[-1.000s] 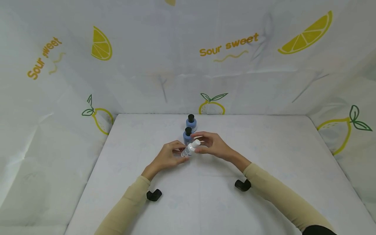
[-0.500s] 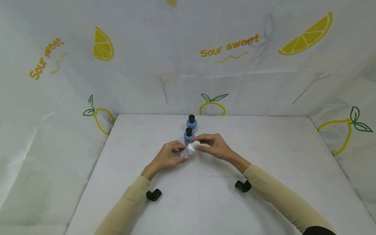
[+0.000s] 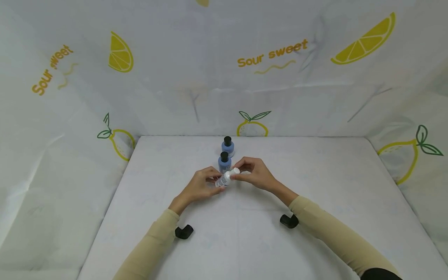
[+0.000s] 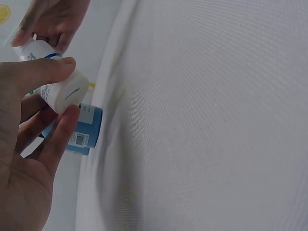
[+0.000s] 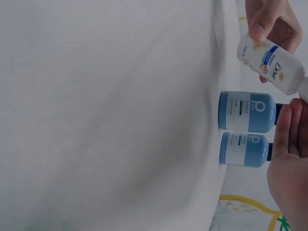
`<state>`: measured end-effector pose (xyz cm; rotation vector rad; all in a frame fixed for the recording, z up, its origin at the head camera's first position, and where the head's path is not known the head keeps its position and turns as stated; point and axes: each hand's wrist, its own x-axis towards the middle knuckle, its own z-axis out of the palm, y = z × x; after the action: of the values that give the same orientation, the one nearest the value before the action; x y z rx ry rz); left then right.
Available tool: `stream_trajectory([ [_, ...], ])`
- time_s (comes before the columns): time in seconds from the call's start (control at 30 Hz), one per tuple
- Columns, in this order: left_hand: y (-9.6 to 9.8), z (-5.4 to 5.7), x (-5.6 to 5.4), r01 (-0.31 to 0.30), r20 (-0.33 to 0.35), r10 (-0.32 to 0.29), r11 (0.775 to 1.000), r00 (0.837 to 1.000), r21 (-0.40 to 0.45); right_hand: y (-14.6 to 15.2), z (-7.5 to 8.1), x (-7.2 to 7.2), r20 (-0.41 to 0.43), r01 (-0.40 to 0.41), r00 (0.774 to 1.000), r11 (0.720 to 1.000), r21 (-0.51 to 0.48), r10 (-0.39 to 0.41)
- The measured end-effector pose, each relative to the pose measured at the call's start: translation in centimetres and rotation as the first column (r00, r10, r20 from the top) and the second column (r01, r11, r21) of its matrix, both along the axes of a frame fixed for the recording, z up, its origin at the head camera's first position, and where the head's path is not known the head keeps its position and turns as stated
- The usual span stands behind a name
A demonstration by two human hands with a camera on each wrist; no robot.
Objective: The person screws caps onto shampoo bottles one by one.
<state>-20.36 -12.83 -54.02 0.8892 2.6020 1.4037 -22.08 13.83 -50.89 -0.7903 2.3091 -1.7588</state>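
A small white Dove bottle (image 3: 223,179) is held tilted off the table, its cap end up toward the right. My left hand (image 3: 200,187) grips its lower body between thumb and fingers; the bottle's base (image 4: 72,94) faces the left wrist camera. At the white cap (image 3: 236,170), my right hand (image 3: 258,175) pinches with thumb and fingertips. Just behind stand two upright blue bottles with black caps, a nearer one (image 3: 224,163) and a farther one (image 3: 228,147). The right wrist view shows the Dove label (image 5: 272,62); the cap is partly cut off there.
A white cloth covers the table (image 3: 238,241). Behind and at both sides rises a pale sheet (image 3: 210,97) printed with lemons and "Sour sweet" lettering. Black wrist devices sit by the left sleeve (image 3: 150,243) and the right sleeve (image 3: 325,229).
My right hand's fingers have drawn in from a wider spread round the cap to a pinch on it. The left hand and the blue bottles stay about where they were.
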Motion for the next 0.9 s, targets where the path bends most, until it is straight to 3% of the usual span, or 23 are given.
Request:
stream_trajectory([
  [0.9,0.54,0.08,0.21,-0.004,0.012,0.004,1.0,1.0,0.015,-0.54,0.27,0.44,0.016,0.122,0.992,0.989,0.077,-0.124],
])
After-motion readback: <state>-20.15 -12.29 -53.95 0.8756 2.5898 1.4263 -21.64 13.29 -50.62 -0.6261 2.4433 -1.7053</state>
